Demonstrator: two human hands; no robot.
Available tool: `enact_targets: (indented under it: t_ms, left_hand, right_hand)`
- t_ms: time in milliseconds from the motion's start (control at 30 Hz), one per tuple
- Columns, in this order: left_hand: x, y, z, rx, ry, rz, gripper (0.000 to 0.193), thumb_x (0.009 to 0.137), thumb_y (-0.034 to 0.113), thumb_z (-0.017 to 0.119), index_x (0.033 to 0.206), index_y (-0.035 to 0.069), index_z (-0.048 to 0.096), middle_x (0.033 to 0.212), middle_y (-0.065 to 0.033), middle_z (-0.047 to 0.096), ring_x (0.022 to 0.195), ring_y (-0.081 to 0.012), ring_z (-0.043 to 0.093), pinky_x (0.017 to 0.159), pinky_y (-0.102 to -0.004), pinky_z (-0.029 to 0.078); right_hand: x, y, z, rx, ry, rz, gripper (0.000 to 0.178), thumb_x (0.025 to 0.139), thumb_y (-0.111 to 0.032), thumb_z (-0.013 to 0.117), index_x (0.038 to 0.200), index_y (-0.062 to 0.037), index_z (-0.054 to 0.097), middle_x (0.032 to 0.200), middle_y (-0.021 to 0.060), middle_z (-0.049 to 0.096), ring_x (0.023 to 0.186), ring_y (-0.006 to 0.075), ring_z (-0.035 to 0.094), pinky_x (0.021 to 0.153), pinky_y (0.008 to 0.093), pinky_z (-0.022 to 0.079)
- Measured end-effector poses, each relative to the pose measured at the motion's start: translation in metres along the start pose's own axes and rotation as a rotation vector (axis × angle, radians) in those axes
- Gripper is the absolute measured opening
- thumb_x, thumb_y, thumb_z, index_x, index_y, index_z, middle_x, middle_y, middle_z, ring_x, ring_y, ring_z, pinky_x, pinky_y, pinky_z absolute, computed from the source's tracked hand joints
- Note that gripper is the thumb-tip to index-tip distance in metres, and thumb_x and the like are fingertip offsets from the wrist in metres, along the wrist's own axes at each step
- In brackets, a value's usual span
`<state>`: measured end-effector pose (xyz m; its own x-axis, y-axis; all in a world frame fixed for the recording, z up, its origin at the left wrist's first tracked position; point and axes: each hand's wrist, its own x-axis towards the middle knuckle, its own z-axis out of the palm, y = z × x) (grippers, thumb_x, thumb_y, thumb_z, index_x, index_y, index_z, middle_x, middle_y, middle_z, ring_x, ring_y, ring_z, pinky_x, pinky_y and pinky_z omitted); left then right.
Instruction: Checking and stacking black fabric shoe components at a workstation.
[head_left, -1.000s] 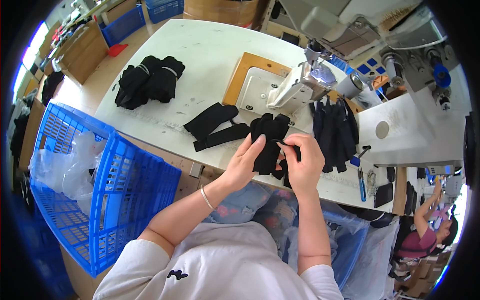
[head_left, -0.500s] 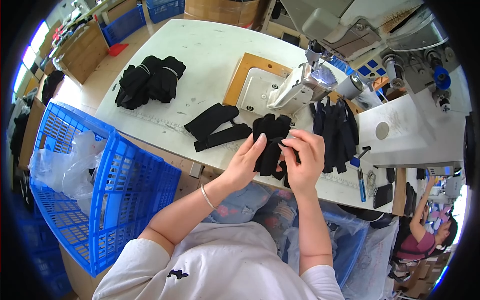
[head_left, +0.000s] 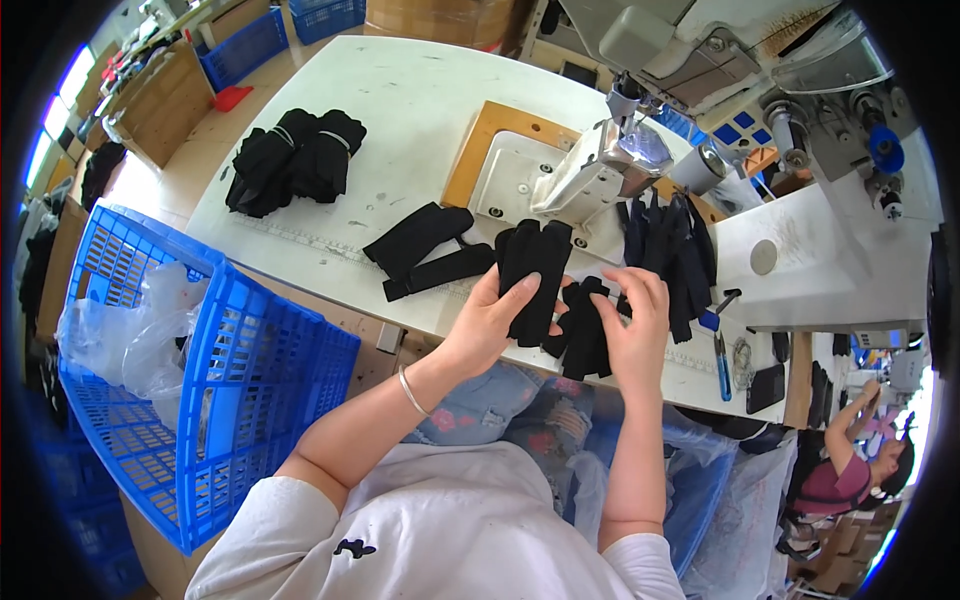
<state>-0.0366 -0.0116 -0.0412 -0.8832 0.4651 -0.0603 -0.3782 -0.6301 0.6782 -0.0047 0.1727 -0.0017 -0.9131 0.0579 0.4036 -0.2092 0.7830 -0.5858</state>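
My left hand (head_left: 490, 322) grips a black fabric piece (head_left: 533, 280) with long finger-like strips, thumb lying over its front. Just right of it, my right hand (head_left: 638, 325) has thumb and fingertips closed at the top edge of another black strip-like piece (head_left: 585, 335), near the table's front edge. Two flat black fabric pieces (head_left: 425, 250) lie to the left of my hands. The sewing machine (head_left: 610, 165) stands just beyond, its needle area above the plate. More dark fabric pieces (head_left: 675, 255) hang or lie at its right side.
Banded black bundles (head_left: 295, 160) lie at the far left of the white table (head_left: 400, 100). A blue crate (head_left: 210, 380) with clear plastic stands left. Blue-handled snips (head_left: 722, 365) and a black phone-like object (head_left: 766, 390) lie right. A person (head_left: 850, 460) works at far right.
My right hand has moved right, away from the piece in my left hand, and is now at a separate black piece. The left hand's piece stands more upright, its strips showing.
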Motion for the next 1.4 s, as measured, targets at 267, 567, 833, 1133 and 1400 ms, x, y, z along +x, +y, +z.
enact_targets:
  t_ms: [267,567,833,1133,1400]
  left_hand:
    - [-0.004,-0.004,-0.002,0.114,-0.039,0.036,0.027,0.104,0.021,0.048,0.122,0.002,0.051,0.106,-0.0060,0.062,0.087,-0.0114,0.063,0.077,-0.0301,0.058]
    - [-0.005,-0.001,-0.002,0.142,-0.065,0.018,0.030,0.104,0.027,0.047,0.122,0.002,0.051,0.105,-0.0052,0.061,0.089,-0.0115,0.063,0.078,-0.0309,0.058]
    - [-0.004,0.005,-0.005,-0.107,-0.046,-0.089,0.034,0.104,0.028,0.047,0.129,0.005,0.048,0.119,-0.0108,0.060,0.100,-0.0187,0.064,0.082,-0.0378,0.059]
    - [0.000,0.003,0.000,-0.020,-0.108,-0.037,0.037,0.105,0.025,0.042,0.134,0.002,0.048,0.129,-0.0143,0.057,0.106,-0.0238,0.063,0.084,-0.0397,0.057]
    - [-0.004,0.000,-0.009,0.018,-0.150,-0.033,0.039,0.107,0.029,0.038,0.136,0.004,0.041,0.118,-0.0080,0.056,0.106,-0.0178,0.061,0.085,-0.0345,0.056]
  right_hand:
    - [0.015,-0.033,0.029,-0.049,0.186,-0.269,0.028,0.072,-0.002,0.077,0.097,-0.0077,0.065,0.099,0.0027,0.060,0.088,0.0255,0.055,0.076,0.0375,0.046]
    - [0.021,-0.023,0.029,-0.167,0.214,-0.535,0.025,0.069,-0.003,0.077,0.086,-0.0083,0.060,0.104,0.0020,0.066,0.096,0.0260,0.059,0.082,0.0385,0.046]
    - [0.000,-0.015,0.012,0.540,0.339,-0.146,0.019,0.079,0.009,0.071,0.090,-0.0023,0.060,0.093,0.0083,0.066,0.080,0.0140,0.065,0.073,0.0253,0.052]
    - [-0.005,0.017,-0.008,0.059,0.014,0.091,0.029,0.079,0.002,0.071,0.107,-0.0038,0.065,0.097,0.0054,0.063,0.090,0.0193,0.061,0.080,0.0312,0.049]
    - [0.020,-0.035,0.026,0.002,0.042,-0.368,0.037,0.072,-0.003,0.075,0.108,-0.0089,0.066,0.103,0.0049,0.060,0.093,0.0253,0.055,0.079,0.0378,0.046]
